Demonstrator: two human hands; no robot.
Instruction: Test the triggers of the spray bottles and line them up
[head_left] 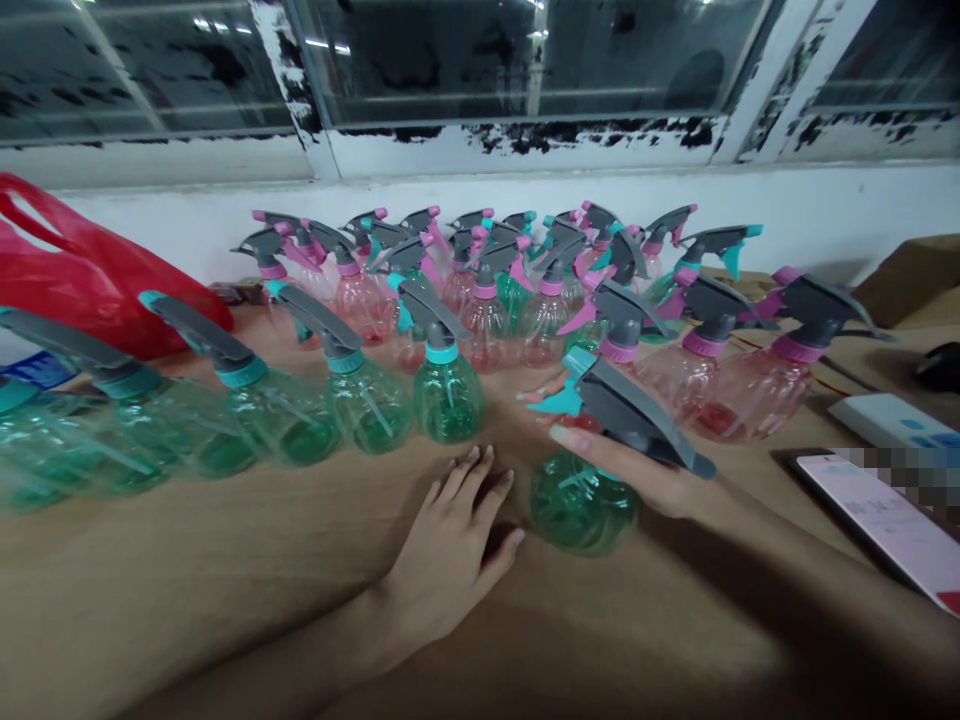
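My left hand (450, 545) lies on the table with its fingers spread and holds nothing. My right hand (649, 470) is closed round the neck of a green spray bottle (581, 515) with a grey and turquoise trigger head, its nozzle pointing left. The bottle's base is at or just above the tabletop; I cannot tell which. Nearest my left fingertips stands another green spray bottle (448, 400), the right end of a row of green ones. Just behind my right hand is a pink spray bottle (619, 335), partly hidden.
Several pink and green spray bottles (486, 320) crowd along the wall behind. A red plastic bag (112, 270) sits at the left. On the right are a phone (877, 510), a white box (892, 425), a black mouse (941, 368) and a cardboard box (915, 280).
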